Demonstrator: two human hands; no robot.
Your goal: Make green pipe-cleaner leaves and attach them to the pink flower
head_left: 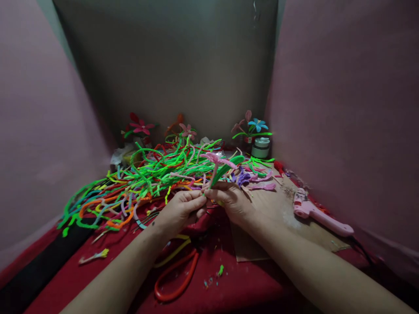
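Observation:
In front of me, a pipe cleaner flower with pink petals (pixel 214 158) and a pale pink stem stands upright between my hands, with a long green pipe cleaner leaf (pixel 227 169) beside the stem. My left hand (pixel 185 209) pinches the lower end of the stem between thumb and fingers. Close against it, my right hand (pixel 231 200) is closed on the base of the green leaf, where it meets the stem. The exact join is hidden by my fingertips. Behind both hands spreads a tangled heap of pipe cleaners (pixel 157 170), mostly bright green.
A pink glue gun (pixel 322 216) lies on a brown board (pixel 265 235) at right. Purple petals (pixel 242 178) sit behind my right hand. At the back stand finished-looking flowers (pixel 141 126) and a lidded jar (pixel 261 149). A red loop-shaped handle (pixel 176 285) lies on the red cloth (pixel 235 283).

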